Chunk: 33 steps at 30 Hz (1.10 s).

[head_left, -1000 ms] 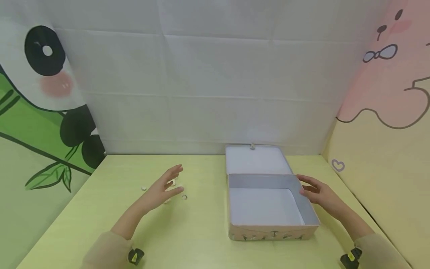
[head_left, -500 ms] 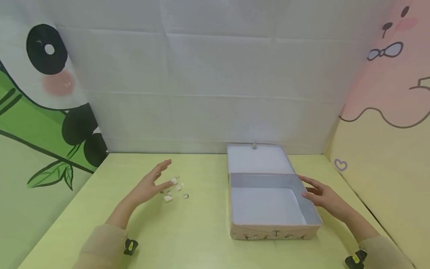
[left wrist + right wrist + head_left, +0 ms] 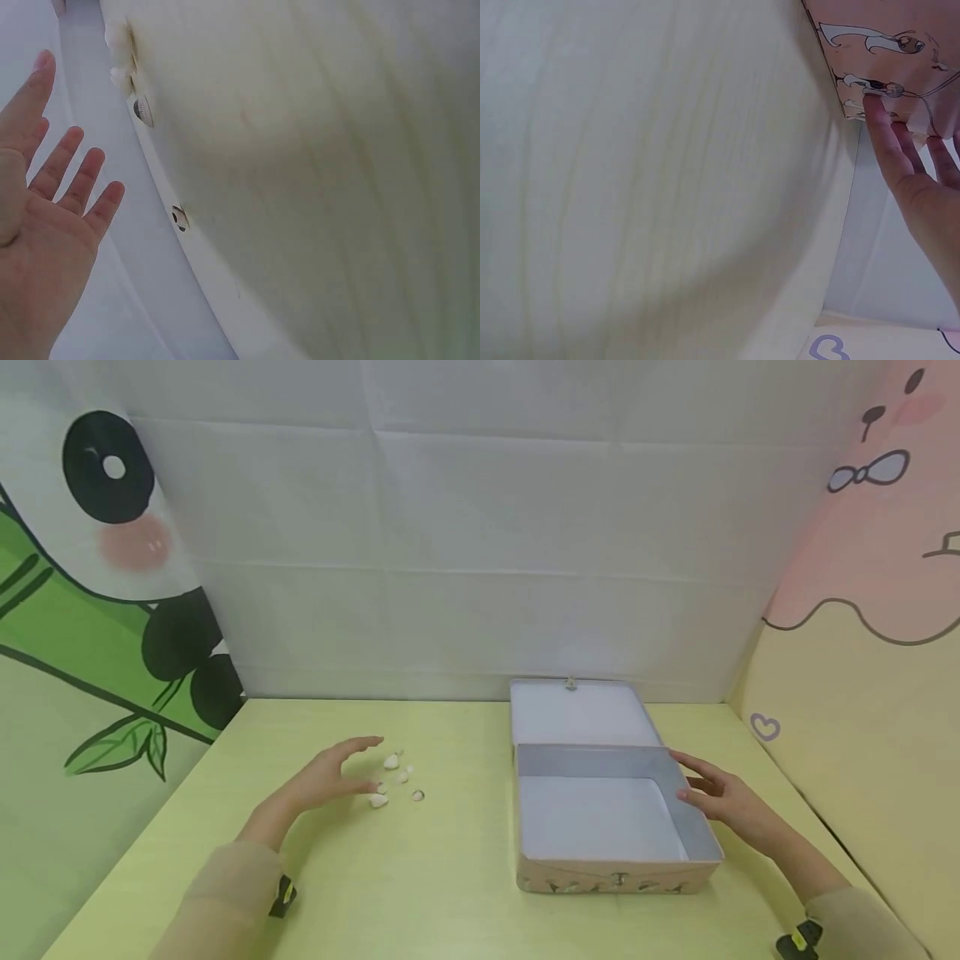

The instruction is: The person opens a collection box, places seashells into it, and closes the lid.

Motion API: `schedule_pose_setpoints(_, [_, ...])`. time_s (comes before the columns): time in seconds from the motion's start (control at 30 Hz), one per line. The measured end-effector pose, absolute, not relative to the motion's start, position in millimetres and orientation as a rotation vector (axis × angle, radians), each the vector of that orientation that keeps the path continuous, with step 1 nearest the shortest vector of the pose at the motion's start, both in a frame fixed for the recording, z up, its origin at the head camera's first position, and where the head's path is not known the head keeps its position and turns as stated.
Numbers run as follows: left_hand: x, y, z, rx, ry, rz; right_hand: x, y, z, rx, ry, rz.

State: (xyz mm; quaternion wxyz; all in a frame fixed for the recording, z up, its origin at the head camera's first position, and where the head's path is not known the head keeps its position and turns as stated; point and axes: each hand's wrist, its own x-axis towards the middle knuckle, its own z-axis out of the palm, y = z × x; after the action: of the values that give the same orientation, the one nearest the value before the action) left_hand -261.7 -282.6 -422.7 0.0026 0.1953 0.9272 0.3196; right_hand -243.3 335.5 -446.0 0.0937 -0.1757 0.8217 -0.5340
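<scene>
My left hand (image 3: 318, 781) is at the left of the table with fingers spread, holding nothing. Just right of its fingertips lie several small seashells (image 3: 392, 762), mostly white; the left wrist view shows a ribbed shell (image 3: 142, 111) and a dark-patterned shell (image 3: 180, 218). A shallow rectangular box (image 3: 618, 877) with a pale inside and pink printed outside stands right of the middle, its lid (image 3: 581, 714) tipped back. My right hand (image 3: 727, 797) rests against the box's right wall, fingers extended; in the right wrist view its fingertips touch the printed side (image 3: 922, 67).
A pale yellow table (image 3: 420, 893) bears everything. White sheeting (image 3: 480, 552) rises behind it, with a cartoon panel (image 3: 142, 652) at the left and a pink and cream panel (image 3: 862, 693) at the right. The lid reaches close to the sheeting.
My left hand has drawn back leftward from over the seashells and lowered, so more of them show. The right hand stays at the box's right wall.
</scene>
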Motion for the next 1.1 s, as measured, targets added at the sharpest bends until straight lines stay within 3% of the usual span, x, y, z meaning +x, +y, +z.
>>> schedule_pose_setpoints(1.1, [-269.5, -283.1, -444.1, 0.79, 2.776, 0.806, -239.6, 330.0, -448.2, -0.554, 2.417, -1.641])
